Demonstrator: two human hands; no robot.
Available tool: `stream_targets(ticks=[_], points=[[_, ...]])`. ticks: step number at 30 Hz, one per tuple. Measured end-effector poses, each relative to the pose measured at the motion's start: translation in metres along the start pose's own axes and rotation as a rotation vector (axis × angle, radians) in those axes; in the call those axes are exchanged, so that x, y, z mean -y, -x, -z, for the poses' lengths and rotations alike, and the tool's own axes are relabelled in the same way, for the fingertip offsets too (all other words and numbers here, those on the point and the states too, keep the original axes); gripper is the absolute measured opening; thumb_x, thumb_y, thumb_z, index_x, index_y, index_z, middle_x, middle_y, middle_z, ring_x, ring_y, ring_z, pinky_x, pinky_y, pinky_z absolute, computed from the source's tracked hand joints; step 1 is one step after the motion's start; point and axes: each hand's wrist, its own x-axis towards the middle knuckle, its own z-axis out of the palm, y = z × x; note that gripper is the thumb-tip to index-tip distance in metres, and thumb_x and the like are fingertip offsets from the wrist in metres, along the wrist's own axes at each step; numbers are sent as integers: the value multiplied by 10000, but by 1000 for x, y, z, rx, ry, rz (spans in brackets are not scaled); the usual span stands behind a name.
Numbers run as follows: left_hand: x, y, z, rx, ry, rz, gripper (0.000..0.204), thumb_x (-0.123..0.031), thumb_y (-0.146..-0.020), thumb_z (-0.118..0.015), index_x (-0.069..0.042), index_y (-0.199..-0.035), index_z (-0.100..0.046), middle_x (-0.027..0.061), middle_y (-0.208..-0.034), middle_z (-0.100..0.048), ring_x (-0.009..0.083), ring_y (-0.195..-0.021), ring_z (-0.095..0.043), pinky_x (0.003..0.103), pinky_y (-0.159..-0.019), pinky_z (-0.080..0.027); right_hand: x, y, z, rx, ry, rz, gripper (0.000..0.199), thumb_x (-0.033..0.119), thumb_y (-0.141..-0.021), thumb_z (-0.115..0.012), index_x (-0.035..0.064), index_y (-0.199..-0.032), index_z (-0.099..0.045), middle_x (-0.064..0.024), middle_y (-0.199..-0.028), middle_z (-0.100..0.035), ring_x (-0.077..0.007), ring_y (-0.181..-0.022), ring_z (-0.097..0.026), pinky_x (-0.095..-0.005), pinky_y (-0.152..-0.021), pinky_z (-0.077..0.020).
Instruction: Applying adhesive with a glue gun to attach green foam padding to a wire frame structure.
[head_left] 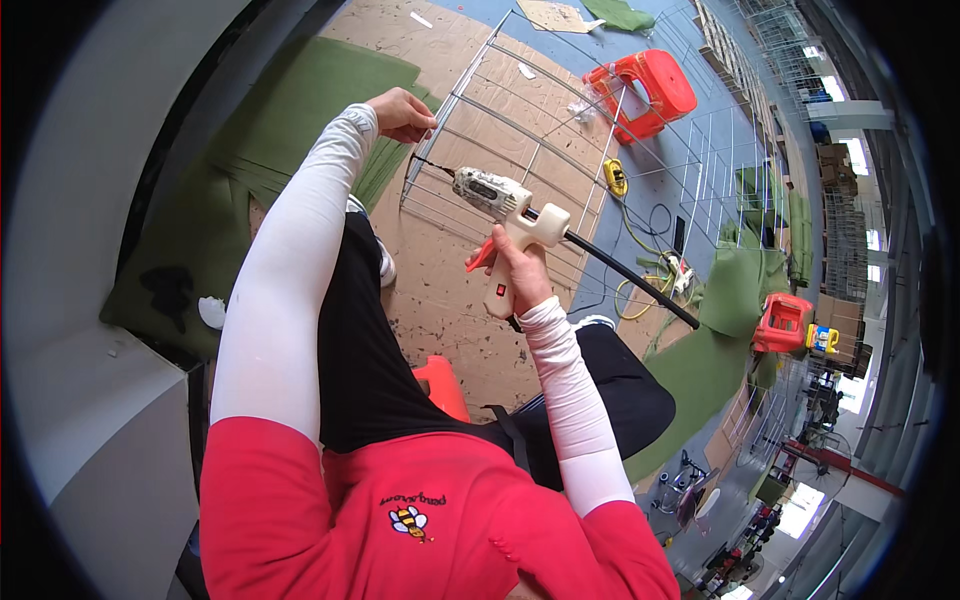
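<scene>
Gripping one cream glue gun (500,198) by the handle: right hand (517,262), tip near the left rail of a wire frame (540,147) overreaching the cardboard's (455,320) right edge. Left hand (400,115): fingers pinched beside that rail, contents undeterminable. Progress, by judgement: unfinished; green sheets (310,100) loose along the cardboard's left edge, completed joints indiscernible.

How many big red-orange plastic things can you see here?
3: one plastic thing by the wire rack, another at far right beside a yellow object, a third, partly hidden, between the person's legs. More may be hidden.
</scene>
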Motion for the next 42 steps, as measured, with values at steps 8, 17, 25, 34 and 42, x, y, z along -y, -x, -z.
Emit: stream_targets(ticks=[8, 17, 25, 34, 42], points=[[-3, 2, -1, -2, -20, 6, 163, -195, -839, -658, -65, -934, -685, 18, -755, -669, 76, -621, -616, 206, -601, -520, 0, 1, 3, 2, 73, 20, 327, 378, -887, -564, 54, -848, -565, -80, -733, -642, -197, -688, -664, -262, -566, -446], [-1, 1, 1, 4, -21, 6, 162, -203, -847, -648, -72, -935, -686, 15, -760, -670, 71, -620, -613, 209, -604, -517, 5, 4, 3, 17, 53, 21, 309, 360, -886, -572, 52, -887, -549, -58, -727, -625, -197, -687, -664, -265, -566, -449], [-1, 2, -1, -17, -24, 20, 168, -199, -851, -644, -63, -942, -684, 19, -767, -673, 78, -620, -619, 209, -603, -525, 1, 6, 6, -15, 32, 23, 317, 366, -885, -571, 50, -857, -560, -71, -714, -632, -196, -684, -665, -260, -567, -449], [-5, 1, -2, -20, -21, 6, 186, -193, -849, -646, -51, -965, -677, 29, -778, -676, 84, -631, -626, 206, -613, -528, 4, 7, 6, -4, -58, 0, 255, 235, -874, -614, -4, -874, -526, -102, -726, -601, -227, -622, -640, -334, -583, -519], [-3, 2, -1, -24, -17, 9, 190, -187, -844, -650, -44, -966, -675, 33, -779, -676, 83, -636, -628, 204, -615, -530, 1, 8, 9, -12, -80, 0, 254, 232, -872, -616, -4, -880, -524, -94, -723, -593, -228, -633, -640, -342, -591, -526]])
